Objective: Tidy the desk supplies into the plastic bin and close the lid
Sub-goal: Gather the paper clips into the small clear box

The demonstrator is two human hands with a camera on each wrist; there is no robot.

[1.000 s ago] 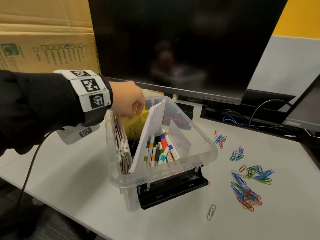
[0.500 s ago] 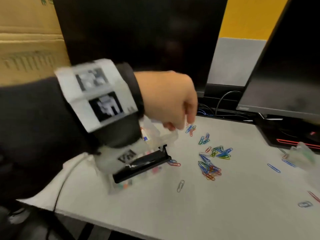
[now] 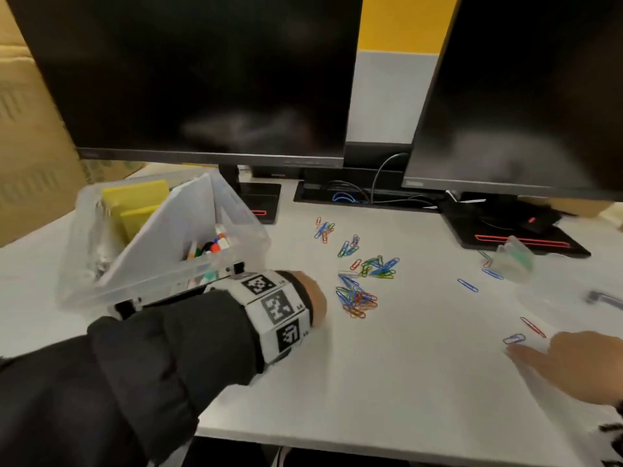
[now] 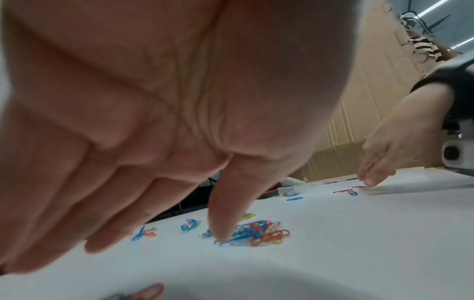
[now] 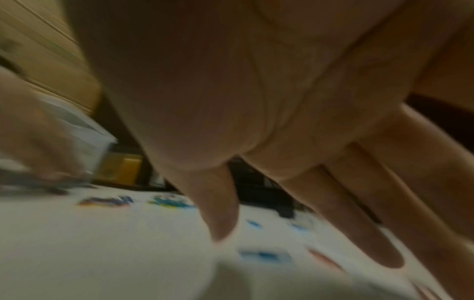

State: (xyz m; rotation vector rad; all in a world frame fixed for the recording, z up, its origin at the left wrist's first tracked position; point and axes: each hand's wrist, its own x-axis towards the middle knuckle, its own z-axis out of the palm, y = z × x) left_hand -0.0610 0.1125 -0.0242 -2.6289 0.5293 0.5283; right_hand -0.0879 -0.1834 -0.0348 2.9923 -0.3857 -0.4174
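From the head view, your clear plastic bin (image 3: 161,261) sits lidless at the left of the smooth white desk (image 3: 404,382), markers (image 3: 210,246) inside; glossy wire paper clips (image 3: 355,299) lie heaped just right of your left hand (image 3: 312,303). Left wrist view — its fingers (image 4: 223,227) extend, one tip touching the heap (image 4: 256,233). Right wrist view, blurred — your right hand (image 5: 295,142) spreads open over scattered clips, holding nothing.

My bench (image 3: 404,382) holds: one clear plastic bin (image 3: 236,261); two dark monitors (image 3: 202,79); two yellow sticky-note pads (image 3: 135,197); paper clips (image 3: 355,299), too many and too tangled to count.
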